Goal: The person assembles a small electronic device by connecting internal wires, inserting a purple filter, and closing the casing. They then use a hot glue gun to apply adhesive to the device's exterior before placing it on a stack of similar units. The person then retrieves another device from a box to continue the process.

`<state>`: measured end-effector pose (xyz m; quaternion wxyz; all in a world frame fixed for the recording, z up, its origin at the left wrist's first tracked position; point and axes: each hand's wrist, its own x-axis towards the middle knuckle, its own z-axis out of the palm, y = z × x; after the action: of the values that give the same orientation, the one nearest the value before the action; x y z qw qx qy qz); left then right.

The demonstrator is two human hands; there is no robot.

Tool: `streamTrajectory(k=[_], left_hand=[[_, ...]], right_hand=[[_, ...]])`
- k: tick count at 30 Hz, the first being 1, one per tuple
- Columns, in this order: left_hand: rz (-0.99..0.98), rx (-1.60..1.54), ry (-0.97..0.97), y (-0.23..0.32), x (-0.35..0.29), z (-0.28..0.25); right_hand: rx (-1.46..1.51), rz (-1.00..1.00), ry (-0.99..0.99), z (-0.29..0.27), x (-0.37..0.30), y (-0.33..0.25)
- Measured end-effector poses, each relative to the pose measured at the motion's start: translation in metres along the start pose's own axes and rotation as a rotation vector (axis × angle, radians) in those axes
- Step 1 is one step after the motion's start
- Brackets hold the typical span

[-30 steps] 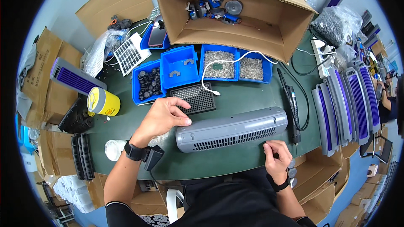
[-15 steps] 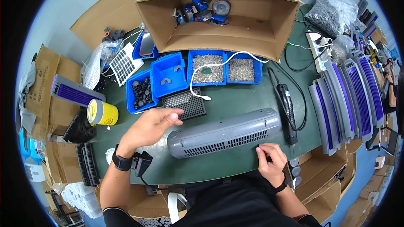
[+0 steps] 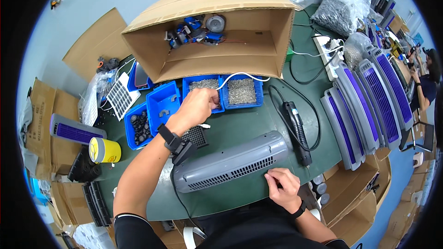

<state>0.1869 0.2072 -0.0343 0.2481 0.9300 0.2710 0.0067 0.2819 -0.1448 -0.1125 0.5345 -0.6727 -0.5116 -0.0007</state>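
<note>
Head view: left hand (image 3: pixel 197 106) at one metal-parts bin (image 3: pixel 185 85) (of two).

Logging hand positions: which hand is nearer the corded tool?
Right: the right hand is below-left of the corded tool; the left hand is farther left, at a blue bin.

Obstacle beside left fingers (image 3: pixel 212 94); white cable (image 3: pixel 240 73)

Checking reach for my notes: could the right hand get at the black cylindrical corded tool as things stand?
Probably yes: only bare green tabletop shows between the right hand and the tool.
</note>
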Motion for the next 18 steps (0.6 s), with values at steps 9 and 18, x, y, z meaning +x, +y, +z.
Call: streamTrajectory(k=[9,18], left_hand=[[-0.101,-0.284,0.112,-0.003,-0.019,-0.010],[0.005,-0.334,-0.215,0.058,-0.091,-0.011]], right_hand=[[-0.015,-0.037,0.001,0.000,0.003,-0.001],[-0.057,-0.023,-0.002,-0.001,0.004,-0.001]])
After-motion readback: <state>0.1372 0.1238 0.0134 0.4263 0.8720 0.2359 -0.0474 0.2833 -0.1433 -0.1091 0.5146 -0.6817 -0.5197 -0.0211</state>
